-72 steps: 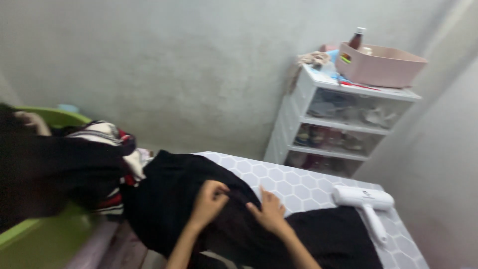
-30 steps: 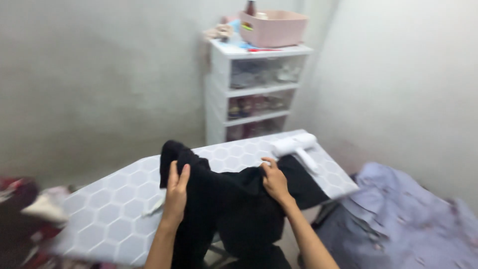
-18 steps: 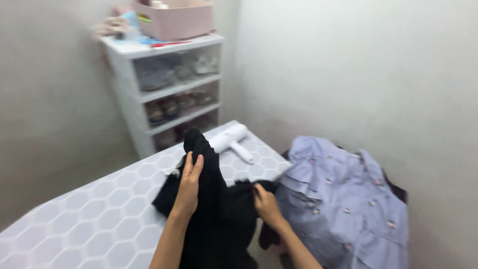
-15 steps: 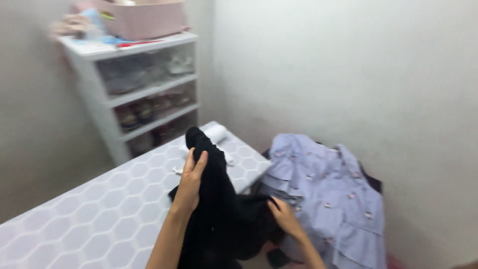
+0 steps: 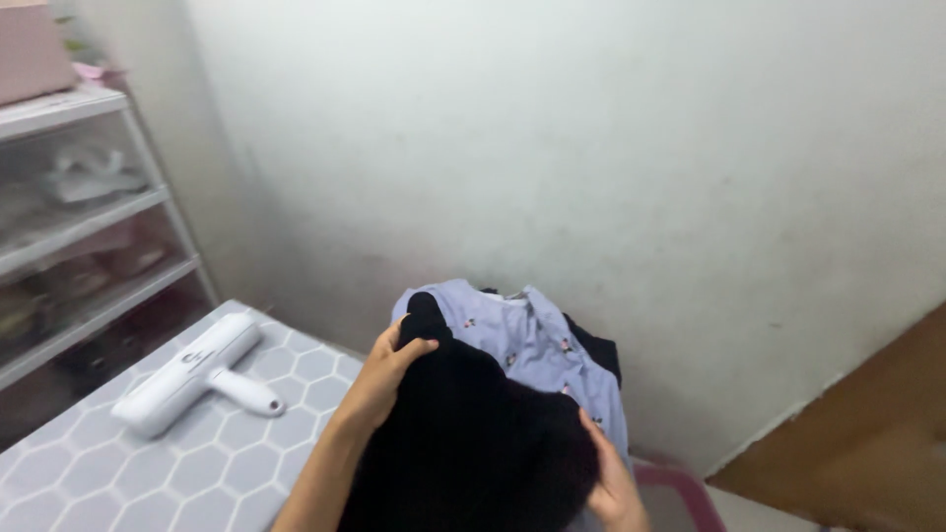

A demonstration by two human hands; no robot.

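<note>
the left hand [image 5: 392,363] is closed on the top edge of the black cloth [image 5: 473,443], thumb hooked over a bunched corner, and the right hand [image 5: 613,483] pinches the cloth's far side lower down, fingers curled into the fabric. the cloth hangs bundled between both hands, past the end of the table [image 5: 148,463] and right over the blue shirt [image 5: 532,335] heaped on a pile there. to do this well, i'd say both grips should stay firm so no fold slips, and the bundle ought to come down flat and square on the shirt, not tipping toward the pink bin [image 5: 680,493] below. the white steamer [image 5: 192,374] lies on the table, well apart from the hands.
</note>
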